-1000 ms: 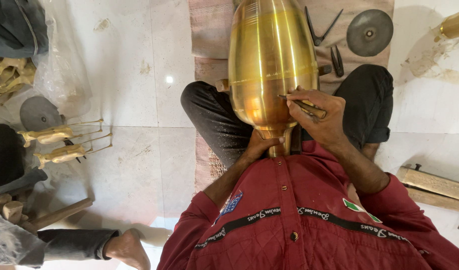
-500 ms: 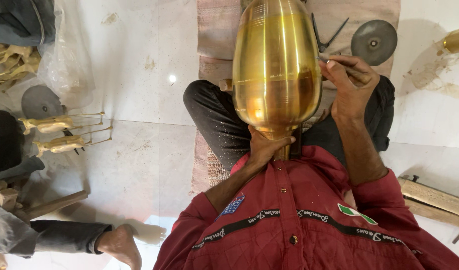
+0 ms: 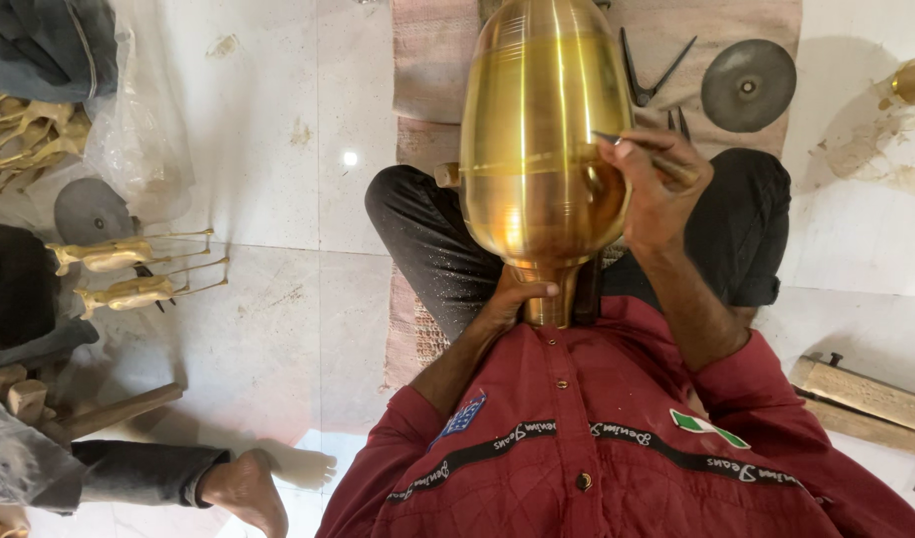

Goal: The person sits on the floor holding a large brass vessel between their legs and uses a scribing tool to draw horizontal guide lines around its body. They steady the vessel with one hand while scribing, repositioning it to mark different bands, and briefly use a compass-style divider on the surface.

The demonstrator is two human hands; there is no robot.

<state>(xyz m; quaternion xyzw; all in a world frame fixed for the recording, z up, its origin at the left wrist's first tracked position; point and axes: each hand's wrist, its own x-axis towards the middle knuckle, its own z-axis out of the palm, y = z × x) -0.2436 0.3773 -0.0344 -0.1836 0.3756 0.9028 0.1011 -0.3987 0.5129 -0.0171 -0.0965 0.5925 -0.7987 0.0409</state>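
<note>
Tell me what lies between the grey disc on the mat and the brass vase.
In the head view, a dark metal divider tool with spread legs lies on the mat between the grey disc and the brass vase; smaller dark points sit just below it.

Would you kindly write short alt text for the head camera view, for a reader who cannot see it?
A seated person in a red shirt steadies a large polished brass vase by its narrow neck with the left hand, while the right hand presses a thin pointed tool to its side. Brass figurines lie on the white tiled floor.
</note>
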